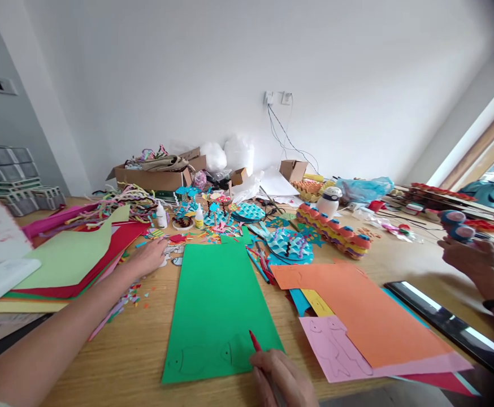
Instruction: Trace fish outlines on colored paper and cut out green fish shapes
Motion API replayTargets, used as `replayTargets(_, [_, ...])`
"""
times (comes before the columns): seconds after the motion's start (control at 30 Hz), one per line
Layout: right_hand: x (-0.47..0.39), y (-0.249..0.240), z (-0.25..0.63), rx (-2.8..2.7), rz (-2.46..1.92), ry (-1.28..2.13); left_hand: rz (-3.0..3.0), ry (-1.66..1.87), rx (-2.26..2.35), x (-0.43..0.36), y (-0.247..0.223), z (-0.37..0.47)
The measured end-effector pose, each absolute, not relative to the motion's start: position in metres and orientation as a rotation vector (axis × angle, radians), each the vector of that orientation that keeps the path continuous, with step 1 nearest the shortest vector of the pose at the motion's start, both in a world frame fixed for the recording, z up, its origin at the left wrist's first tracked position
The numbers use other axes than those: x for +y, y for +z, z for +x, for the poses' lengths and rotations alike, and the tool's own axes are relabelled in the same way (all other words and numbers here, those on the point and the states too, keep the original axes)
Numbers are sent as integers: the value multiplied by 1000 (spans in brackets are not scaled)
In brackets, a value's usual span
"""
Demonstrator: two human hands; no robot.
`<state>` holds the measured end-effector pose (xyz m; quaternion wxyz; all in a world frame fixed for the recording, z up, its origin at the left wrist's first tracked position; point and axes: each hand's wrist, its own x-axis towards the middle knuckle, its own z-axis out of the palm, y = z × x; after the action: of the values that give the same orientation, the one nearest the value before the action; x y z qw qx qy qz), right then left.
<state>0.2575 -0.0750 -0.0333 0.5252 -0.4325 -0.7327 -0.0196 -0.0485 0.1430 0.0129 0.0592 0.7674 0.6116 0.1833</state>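
Note:
A green sheet of paper point(219, 299) lies in front of me, with two fish outlines in dark line along its near edge. Over its lower right corner is my right hand point(283, 376), closed around a red pen point(254, 341) whose red end points up and away. My left hand point(150, 257) reaches past the sheet's left side, fingers stretched toward small paper cut-outs point(176, 253); its fingertips are partly lost among the scraps. Right of the green sheet, an orange sheet point(357, 308) overlaps a pink sheet point(325, 350) with outlines drawn on it.
Pens point(264, 264), glue bottles point(161, 216) and an egg-carton craft point(334, 229) sit beyond the sheets. Stacked coloured paper point(66, 263) is at left. At right, a dark glossy slab point(446, 319) lies near another person's hands point(473, 260) holding a blue-and-pink object.

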Motion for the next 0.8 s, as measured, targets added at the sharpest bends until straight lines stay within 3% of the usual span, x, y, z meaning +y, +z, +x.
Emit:
replayTargets(0.33, [-77,-35,261,-1750,-1125,139,2034,795,1626,108,43,-28])
replayTargets(0.47, [-81,-31,264,-1735,-1163,161,1474,914,1335,71,42,-20])
replayTargets(0.6, [-84,-27,272,-1763,-1269,34,1020,963,1189,40,42,-16])
replayTargets(0.8, [-87,-36,281,-1869,-1430,-149,877,943,1131,17,39,-10])
